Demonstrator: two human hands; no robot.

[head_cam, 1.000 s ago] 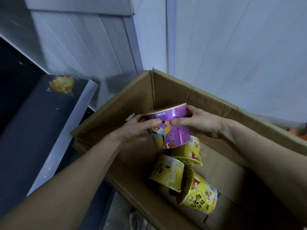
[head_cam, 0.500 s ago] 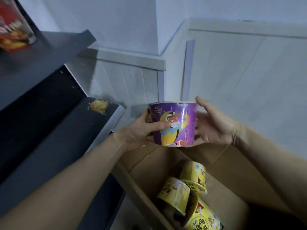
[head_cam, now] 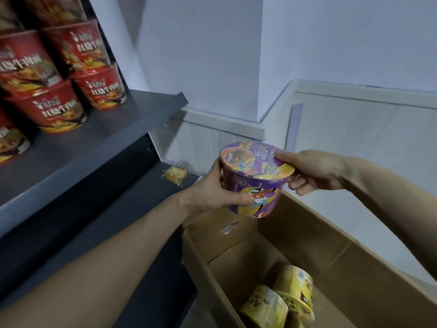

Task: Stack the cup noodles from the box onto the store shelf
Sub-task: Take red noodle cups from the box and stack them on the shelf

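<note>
Red cups point(head_cam: 59, 110) stand on the shelf point(head_cam: 132, 121); the left hand point(head_cam: 212, 192) and right hand point(head_cam: 314, 171) grip the purple cup point(head_cam: 255, 183), and yellow cups point(head_cam: 293, 290) wait in the box point(head_cam: 343, 256).

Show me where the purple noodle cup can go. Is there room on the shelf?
Yes. The upper shelf is bare at its right end, between the red cups and the shelf's corner, and along its front edge. The lower shelf is bare in front of the small yellow packet. The left is crowded with stacked red cups.
</note>
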